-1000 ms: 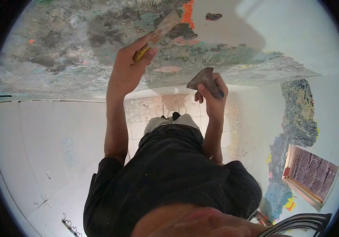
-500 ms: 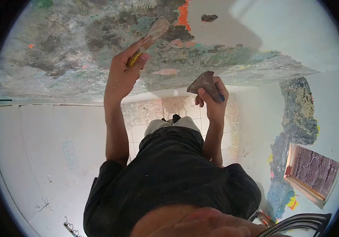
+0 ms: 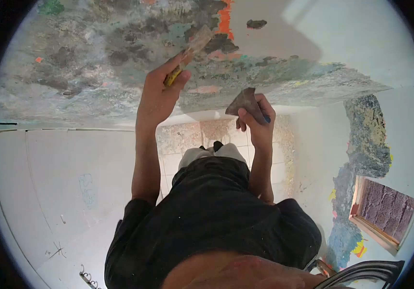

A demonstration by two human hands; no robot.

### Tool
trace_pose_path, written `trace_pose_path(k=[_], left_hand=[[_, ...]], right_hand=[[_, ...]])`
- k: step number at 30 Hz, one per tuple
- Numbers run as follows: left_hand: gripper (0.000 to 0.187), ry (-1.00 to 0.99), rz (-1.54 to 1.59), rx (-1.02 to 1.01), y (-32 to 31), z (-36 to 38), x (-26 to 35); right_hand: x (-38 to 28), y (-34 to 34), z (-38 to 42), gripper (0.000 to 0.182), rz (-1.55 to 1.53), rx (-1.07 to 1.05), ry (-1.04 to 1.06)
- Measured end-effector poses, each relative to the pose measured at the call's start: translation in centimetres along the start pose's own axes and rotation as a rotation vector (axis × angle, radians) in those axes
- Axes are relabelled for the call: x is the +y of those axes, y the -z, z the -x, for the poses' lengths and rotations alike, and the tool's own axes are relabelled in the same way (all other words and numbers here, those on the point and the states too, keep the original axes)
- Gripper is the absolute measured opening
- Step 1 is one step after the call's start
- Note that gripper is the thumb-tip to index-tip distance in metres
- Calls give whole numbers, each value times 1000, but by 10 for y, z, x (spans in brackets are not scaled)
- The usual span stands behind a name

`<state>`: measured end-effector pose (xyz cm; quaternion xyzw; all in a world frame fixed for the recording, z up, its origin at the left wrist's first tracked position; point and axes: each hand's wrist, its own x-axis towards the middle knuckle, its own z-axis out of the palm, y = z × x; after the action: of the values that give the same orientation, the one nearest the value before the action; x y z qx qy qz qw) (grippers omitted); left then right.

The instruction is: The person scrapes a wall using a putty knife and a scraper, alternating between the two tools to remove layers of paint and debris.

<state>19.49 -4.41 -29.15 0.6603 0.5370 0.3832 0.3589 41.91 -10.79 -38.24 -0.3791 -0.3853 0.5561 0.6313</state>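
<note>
My left hand (image 3: 161, 94) is closed on the yellow handle of a scraper (image 3: 198, 43), whose pale, smeared blade points up and to the right against the patchy wall (image 3: 86, 62). Grey, green and orange layers show on that wall beside a smooth grey area (image 3: 274, 41). Lower and to the right, my right hand (image 3: 257, 118) grips a wide, brownish, triangular blade (image 3: 245, 102) with a bit of blue at its handle. The wide blade is held in front of the wall's lower part; whether it touches cannot be told.
To the right, a wooden-framed opening (image 3: 356, 214) sits in a white wall with a bare, patchy strip (image 3: 368, 135). White panels (image 3: 48, 173) stand at the left, with metal hooks (image 3: 87, 278) below. Floor tiles (image 3: 171, 164) show around my feet.
My left hand and its scraper have shifted right and slightly down. My right hand has moved slightly left, and its wide blade has turned a little.
</note>
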Motion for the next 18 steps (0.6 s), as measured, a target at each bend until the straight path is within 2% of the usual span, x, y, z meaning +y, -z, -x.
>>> trace_pose_path(k=[3,6,9,12,15,18], left_hand=[[42,102,79,-15,6,2,2],[43,97,-36,7,1,0,7],[43,39,73,-35,-5,-5,10],[43,163,141,-19,3,-4,6],[43,120,107,-33,-3,-2,15],[44,162,159,14,2,-2,4]], right_hand=[[0,-3,2,14,0,-9,-10],[1,1,0,14,3,14,11],[1,0,3,15,-7,17,-13],[0,5,2,16,-29,4,29],[1,11,6,17,-22,35,-10],[0,14,3,18,-13,41,12]])
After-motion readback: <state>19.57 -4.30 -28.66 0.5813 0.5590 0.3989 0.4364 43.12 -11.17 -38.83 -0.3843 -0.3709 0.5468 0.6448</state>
